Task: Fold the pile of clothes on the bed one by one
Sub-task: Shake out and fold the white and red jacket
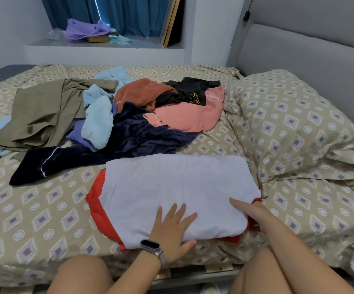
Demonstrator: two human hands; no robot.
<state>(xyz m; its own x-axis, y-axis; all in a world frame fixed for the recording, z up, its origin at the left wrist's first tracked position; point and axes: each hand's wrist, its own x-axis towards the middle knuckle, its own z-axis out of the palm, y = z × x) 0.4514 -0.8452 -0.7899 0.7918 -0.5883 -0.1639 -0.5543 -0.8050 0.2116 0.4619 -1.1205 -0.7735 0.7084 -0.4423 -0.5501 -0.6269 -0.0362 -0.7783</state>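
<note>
A pale lilac garment (178,194) lies folded flat near the bed's front edge, on top of a red garment (99,215) whose edges stick out at left and right. My left hand (172,228), with a watch on its wrist, presses flat on the lilac garment's near edge, fingers spread. My right hand (249,211) rests at the garment's right edge with the index finger stretched over the cloth; its other fingers are hidden. Behind lies the unfolded pile (133,115): navy, light blue, rust, black, salmon pink and olive pieces.
The bed (34,219) has a beige diamond-patterned sheet. A matching pillow (294,128) lies at the right by the grey headboard (311,66). Behind the bed a window ledge (99,44) carries a purple bag. My knees are at the bed's front edge.
</note>
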